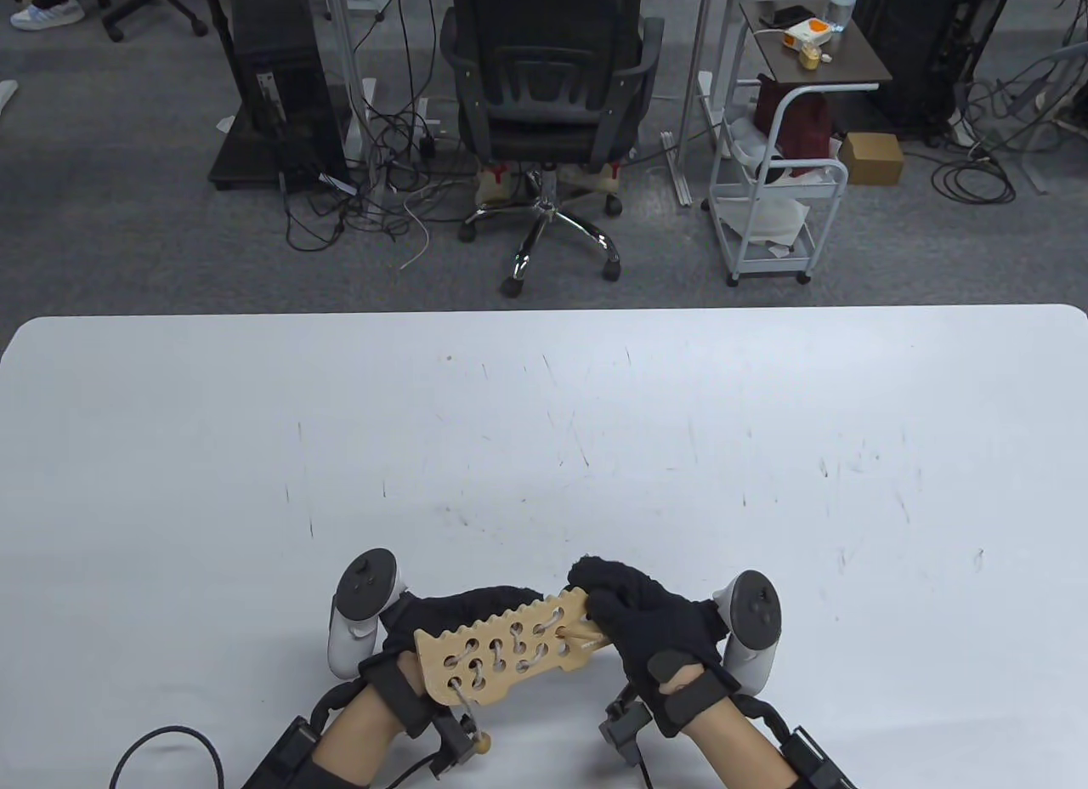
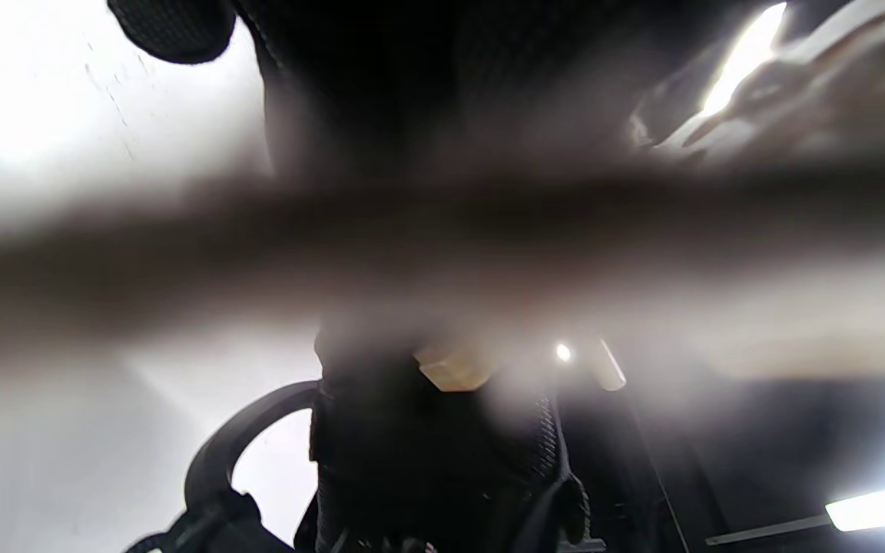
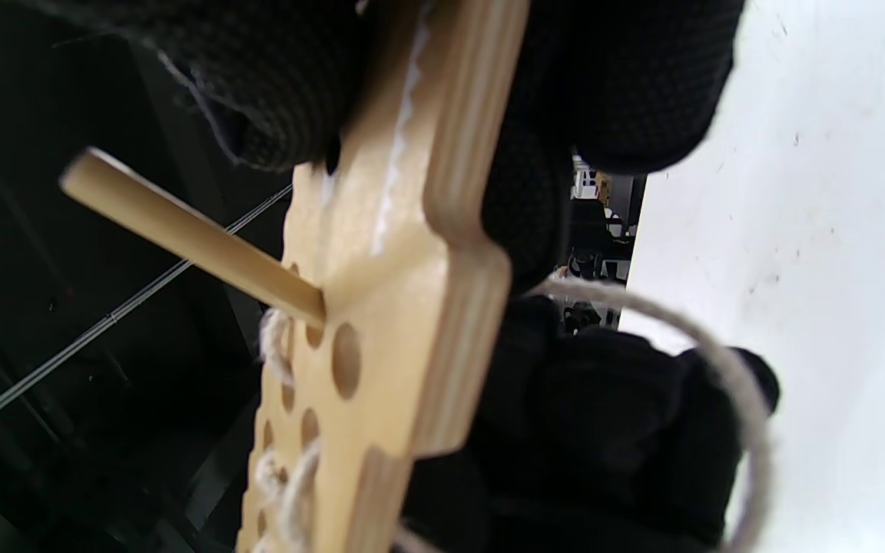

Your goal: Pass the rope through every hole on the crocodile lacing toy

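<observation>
The wooden crocodile lacing board (image 1: 510, 649) is held tilted just above the table's near edge, pale rope laced through several of its holes. My left hand (image 1: 476, 604) grips its left part, fingers curled behind it. My right hand (image 1: 625, 610) grips the right end, thumb in front. A wooden needle (image 1: 585, 632) pokes through a hole beside the right thumb. In the right wrist view the needle (image 3: 189, 238) sticks out of the board (image 3: 412, 307) untouched, and a rope loop (image 3: 727, 376) curves behind it. A knobbed rope end (image 1: 482, 744) hangs from the lower left hole. The left wrist view is blurred.
The white table (image 1: 544, 449) stretches away beyond the hands. A black cable (image 1: 170, 738) loops at the near left corner. Past the far edge stand an office chair (image 1: 552, 100) and a white cart (image 1: 778, 185) on the floor.
</observation>
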Demonstrator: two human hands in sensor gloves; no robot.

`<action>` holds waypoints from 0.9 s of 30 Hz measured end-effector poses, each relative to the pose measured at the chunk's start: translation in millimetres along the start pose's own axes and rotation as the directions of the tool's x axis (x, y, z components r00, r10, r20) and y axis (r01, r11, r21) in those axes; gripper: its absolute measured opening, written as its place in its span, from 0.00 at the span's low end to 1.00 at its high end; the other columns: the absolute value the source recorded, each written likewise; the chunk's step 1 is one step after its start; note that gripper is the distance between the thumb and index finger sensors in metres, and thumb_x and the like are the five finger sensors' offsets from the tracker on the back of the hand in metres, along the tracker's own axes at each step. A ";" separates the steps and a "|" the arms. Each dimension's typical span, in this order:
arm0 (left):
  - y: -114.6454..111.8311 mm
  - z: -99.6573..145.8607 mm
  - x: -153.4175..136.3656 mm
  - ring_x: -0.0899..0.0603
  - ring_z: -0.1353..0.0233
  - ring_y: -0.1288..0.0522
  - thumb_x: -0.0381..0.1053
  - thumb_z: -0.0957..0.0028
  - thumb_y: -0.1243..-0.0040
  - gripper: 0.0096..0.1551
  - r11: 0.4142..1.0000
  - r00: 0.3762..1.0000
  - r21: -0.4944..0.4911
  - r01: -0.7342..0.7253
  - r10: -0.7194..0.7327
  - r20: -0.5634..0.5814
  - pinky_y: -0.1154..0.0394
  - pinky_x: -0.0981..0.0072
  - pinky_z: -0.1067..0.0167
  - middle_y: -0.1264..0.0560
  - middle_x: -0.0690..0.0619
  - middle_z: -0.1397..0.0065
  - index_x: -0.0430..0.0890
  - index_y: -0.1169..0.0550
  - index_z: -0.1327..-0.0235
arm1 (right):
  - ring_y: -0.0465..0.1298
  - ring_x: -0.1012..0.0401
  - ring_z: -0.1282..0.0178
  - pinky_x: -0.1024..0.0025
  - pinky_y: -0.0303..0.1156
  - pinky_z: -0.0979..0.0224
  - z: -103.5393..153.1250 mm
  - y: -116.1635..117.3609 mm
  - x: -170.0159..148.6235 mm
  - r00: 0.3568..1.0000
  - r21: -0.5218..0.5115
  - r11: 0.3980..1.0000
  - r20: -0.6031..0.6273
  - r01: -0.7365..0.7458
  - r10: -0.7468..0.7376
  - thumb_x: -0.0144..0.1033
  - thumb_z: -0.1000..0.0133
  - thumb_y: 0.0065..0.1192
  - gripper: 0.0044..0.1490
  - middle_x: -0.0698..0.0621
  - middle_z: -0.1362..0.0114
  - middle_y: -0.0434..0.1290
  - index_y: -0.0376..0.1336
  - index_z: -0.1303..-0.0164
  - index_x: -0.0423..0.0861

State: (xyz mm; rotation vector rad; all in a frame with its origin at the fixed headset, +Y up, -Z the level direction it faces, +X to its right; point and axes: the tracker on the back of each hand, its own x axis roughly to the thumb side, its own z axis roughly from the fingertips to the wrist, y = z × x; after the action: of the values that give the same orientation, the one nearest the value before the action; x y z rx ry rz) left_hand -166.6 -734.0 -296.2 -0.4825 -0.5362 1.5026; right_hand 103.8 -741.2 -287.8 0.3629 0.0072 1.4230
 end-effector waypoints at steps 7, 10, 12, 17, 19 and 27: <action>-4.5 0.3 0.7 0.43 0.36 0.18 0.47 0.55 0.31 0.28 0.995 0.995 -0.035 -0.096 0.097 0.032 0.33 0.43 0.29 0.17 0.52 0.34 0.55 0.19 0.37 | 0.86 0.53 0.53 0.55 0.76 0.44 -0.7 0.0 0.2 0.998 -0.008 0.998 0.016 -0.062 0.062 0.37 0.49 0.67 0.28 0.46 0.43 0.83 0.69 0.38 0.43; -5.9 -0.2 0.3 0.44 0.37 0.17 0.47 0.54 0.32 0.29 0.990 0.990 -0.057 -0.132 0.134 0.033 0.31 0.44 0.30 0.17 0.51 0.35 0.54 0.21 0.36 | 0.86 0.53 0.54 0.55 0.76 0.44 -1.2 -0.9 0.5 0.994 -0.010 0.995 0.033 -0.101 0.101 0.38 0.49 0.67 0.28 0.46 0.44 0.83 0.70 0.39 0.43; -5.7 -0.1 0.3 0.44 0.38 0.16 0.47 0.54 0.32 0.29 0.989 0.990 -0.053 -0.138 0.140 0.034 0.31 0.43 0.30 0.16 0.51 0.36 0.54 0.21 0.36 | 0.86 0.53 0.54 0.55 0.76 0.44 -1.4 -0.9 2.0 0.990 -0.019 0.991 0.046 -0.132 0.132 0.39 0.49 0.68 0.29 0.46 0.44 0.83 0.70 0.39 0.43; -5.8 -0.5 0.4 0.45 0.41 0.13 0.47 0.55 0.32 0.30 0.985 0.987 -0.078 -0.151 0.155 0.051 0.30 0.43 0.29 0.15 0.50 0.39 0.54 0.21 0.36 | 0.87 0.53 0.56 0.56 0.77 0.45 -3.7 -2.0 7.2 0.971 0.007 0.975 0.090 -0.221 0.220 0.39 0.50 0.68 0.28 0.46 0.47 0.85 0.71 0.41 0.43; -6.4 -1.3 -0.2 0.45 0.41 0.13 0.48 0.55 0.32 0.30 0.984 0.986 -0.087 -0.153 0.158 0.053 0.30 0.43 0.29 0.15 0.50 0.39 0.54 0.22 0.36 | 0.87 0.54 0.57 0.56 0.77 0.45 -3.9 -3.2 10.8 0.954 -0.012 0.961 0.116 -0.276 0.275 0.40 0.50 0.67 0.28 0.47 0.47 0.85 0.71 0.41 0.43; -6.8 -0.9 -1.2 0.43 0.34 0.18 0.49 0.52 0.34 0.30 0.982 0.985 -0.097 -0.164 0.168 0.039 0.34 0.41 0.27 0.17 0.53 0.33 0.57 0.23 0.33 | 0.89 0.56 0.61 0.58 0.79 0.49 -3.6 -4.7 11.6 0.967 0.013 0.973 0.110 -0.232 0.230 0.40 0.51 0.67 0.28 0.47 0.50 0.85 0.71 0.43 0.41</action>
State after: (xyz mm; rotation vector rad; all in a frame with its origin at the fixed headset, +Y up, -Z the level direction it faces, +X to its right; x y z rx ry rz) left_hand -160.7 -735.3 -292.8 -0.5776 -0.6174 1.6567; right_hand 109.4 -729.6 -290.0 0.4742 -0.1079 1.6331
